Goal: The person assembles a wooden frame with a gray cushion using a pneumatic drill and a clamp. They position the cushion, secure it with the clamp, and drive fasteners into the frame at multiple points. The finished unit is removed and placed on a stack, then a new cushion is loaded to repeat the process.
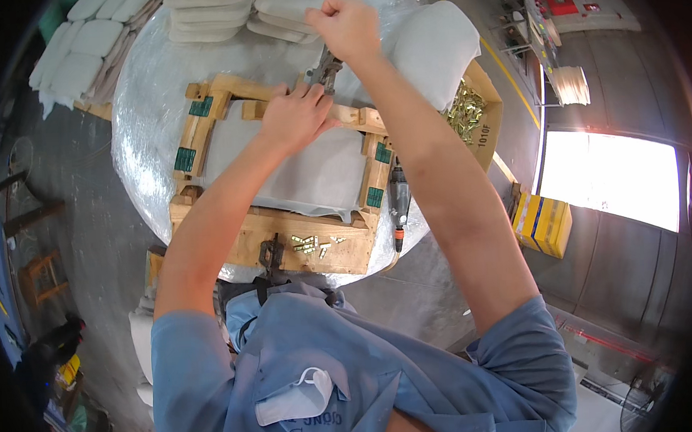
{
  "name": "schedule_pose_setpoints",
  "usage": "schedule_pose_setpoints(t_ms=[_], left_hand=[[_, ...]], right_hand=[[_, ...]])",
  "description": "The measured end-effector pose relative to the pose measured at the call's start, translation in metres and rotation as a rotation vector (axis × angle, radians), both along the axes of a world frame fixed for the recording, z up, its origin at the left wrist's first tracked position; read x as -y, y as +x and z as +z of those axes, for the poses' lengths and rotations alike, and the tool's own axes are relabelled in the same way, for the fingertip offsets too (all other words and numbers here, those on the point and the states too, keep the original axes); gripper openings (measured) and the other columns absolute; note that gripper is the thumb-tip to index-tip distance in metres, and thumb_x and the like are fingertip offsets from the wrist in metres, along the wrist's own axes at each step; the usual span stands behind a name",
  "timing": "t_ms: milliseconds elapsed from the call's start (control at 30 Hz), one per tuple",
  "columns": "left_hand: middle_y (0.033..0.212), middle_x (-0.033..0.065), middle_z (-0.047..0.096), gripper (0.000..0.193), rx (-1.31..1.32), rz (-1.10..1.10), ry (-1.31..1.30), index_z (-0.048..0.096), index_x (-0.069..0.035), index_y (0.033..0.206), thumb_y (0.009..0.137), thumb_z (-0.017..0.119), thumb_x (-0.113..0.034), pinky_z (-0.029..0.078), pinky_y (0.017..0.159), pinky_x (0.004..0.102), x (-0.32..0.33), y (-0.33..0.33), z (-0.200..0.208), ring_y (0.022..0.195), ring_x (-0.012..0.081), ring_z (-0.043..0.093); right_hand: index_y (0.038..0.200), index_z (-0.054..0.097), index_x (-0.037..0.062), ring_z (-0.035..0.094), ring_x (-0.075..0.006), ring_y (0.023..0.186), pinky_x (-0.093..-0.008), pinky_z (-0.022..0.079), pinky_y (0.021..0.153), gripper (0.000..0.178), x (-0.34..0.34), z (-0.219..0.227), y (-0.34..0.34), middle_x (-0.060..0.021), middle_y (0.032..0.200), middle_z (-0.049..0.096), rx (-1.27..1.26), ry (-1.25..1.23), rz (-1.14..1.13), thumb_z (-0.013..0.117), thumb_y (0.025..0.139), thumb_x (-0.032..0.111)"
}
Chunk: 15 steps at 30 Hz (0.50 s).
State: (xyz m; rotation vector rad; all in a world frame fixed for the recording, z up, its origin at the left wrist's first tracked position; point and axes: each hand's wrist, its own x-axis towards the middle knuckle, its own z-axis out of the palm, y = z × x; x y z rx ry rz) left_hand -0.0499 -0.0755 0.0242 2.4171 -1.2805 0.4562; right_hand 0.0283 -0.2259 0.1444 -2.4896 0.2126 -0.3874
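1. Clamp of dark metal (326, 68) stands at the far rail of the wooden frame (355, 254), between my two hands.
2. My left hand (295, 118) lies over that far rail, fingers bent against the clamp's near end; I cannot tell how firmly they grasp it.
3. My right hand (347, 29) is beyond, above the clamp's far end, fingers curled in; I cannot tell whether they close on its handle.
4. Inside the frame lies a grey padded panel (313, 175), and green pads (184, 159) line the side rails.
5. On the near board, small metal fittings (309, 245) lie scattered beside a second clamp (271, 252).
6. A power driver (399, 194) lies just right of the frame, on the film-wrapped table (146, 140).
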Motion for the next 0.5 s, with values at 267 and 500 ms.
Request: schedule_pose_setpoints(t_ms=[267,500], left_hand=[[0.108,0.0031,0.067,0.046,0.041,-0.032,-0.160,0.071,-0.012,0.108,0.093,0.075,-0.056,0.050,0.078,0.0428,0.002,-0.014,-0.009,0.098,0.0224,0.069],[0.109,0.0017,0.067,0.048,0.104,-0.057,-0.028,0.072,-0.014,0.110,0.093,0.072,-0.058,0.049,0.087,0.0406,-0.068,0.013,0.011,0.098,0.0223,0.068]], right_hand=[[0.086,0.075,0.0035,0.074,-0.0444,0.084,-0.0525,0.057,0.079,0.029,0.007,-0.003,0.004,-0.0252,0.085,0.073,0.018,0.020,0.042,0.071,0.088,0.032],[0.084,0.076,0.0048,0.074,-0.0436,0.084,-0.0511,0.058,0.078,0.027,0.010,-0.008,0.004,-0.0242,0.084,0.074,0.061,0.037,0.005,0.073,0.085,0.032]])
